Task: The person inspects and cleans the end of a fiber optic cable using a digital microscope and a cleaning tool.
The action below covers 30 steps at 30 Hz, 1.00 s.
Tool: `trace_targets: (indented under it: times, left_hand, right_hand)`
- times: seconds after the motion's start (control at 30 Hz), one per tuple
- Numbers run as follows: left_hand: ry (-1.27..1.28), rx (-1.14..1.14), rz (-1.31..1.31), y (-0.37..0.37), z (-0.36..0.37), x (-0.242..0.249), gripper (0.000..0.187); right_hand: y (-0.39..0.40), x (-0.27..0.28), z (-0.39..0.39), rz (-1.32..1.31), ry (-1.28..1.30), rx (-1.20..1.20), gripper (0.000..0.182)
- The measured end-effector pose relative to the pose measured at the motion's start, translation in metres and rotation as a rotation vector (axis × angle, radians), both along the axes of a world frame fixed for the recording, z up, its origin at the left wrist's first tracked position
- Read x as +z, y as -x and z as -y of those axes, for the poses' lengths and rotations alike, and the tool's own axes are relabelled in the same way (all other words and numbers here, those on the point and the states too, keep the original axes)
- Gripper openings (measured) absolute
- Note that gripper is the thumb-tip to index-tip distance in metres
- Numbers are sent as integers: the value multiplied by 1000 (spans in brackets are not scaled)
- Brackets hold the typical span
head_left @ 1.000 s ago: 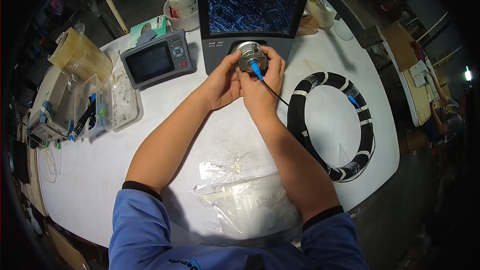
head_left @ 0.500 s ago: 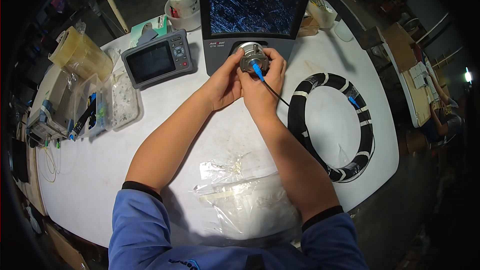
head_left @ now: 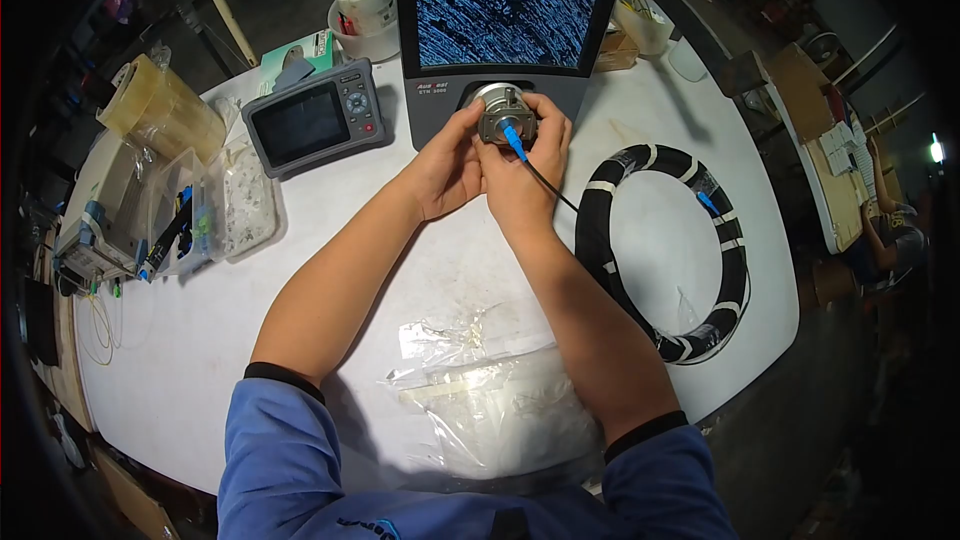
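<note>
At the base of a grey inspection microscope point(head_left: 430, 115), both my hands grip its round metal connector holder. My left hand point(head_left: 448, 165) has its thumb and fingers around the left side of the metal holder point(head_left: 497, 112). From the right, my right hand point(head_left: 530, 175) wraps the same part. A blue fibre-optic connector point(head_left: 513, 140) is plugged into the holder's front, its black cable running down to the right. The screen point(head_left: 510, 5) above shows a blue streaked pattern on black. Right of my forearm lies a coiled black cable point(head_left: 597, 225) bound with white tape.
A handheld tester point(head_left: 300, 125) leans left of the microscope. Farther left are a plastic box point(head_left: 185, 225) of tools and a tape roll point(head_left: 165, 105). A white bottle point(head_left: 366, 0) stands behind. Clear plastic bags point(head_left: 500, 410) lie near my body. Another person point(head_left: 890, 235) sits far right.
The screen's pattern has turned from a dim, blurry blue texture to sharper, brighter diagonal streaks. My hands stay in almost the same place on the holder.
</note>
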<state>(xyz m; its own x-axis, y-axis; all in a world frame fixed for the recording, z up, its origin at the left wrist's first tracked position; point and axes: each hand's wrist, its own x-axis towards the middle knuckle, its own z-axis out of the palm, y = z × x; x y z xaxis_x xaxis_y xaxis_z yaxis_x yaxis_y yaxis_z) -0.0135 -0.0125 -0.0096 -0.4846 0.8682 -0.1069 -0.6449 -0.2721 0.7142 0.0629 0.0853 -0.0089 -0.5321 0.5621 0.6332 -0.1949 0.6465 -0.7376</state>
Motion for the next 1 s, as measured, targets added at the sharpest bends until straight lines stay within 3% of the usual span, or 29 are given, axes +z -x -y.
trace_targets:
  times: [0.17,1.0]
  left_hand:
    - [18,13,-20,-3,0,3,69]
    - [17,22,-11,-2,-1,3,67]
  right_hand:
    - [-1,3,3,13,117,20,62]
    - [0,1,2,7,118,15,62]
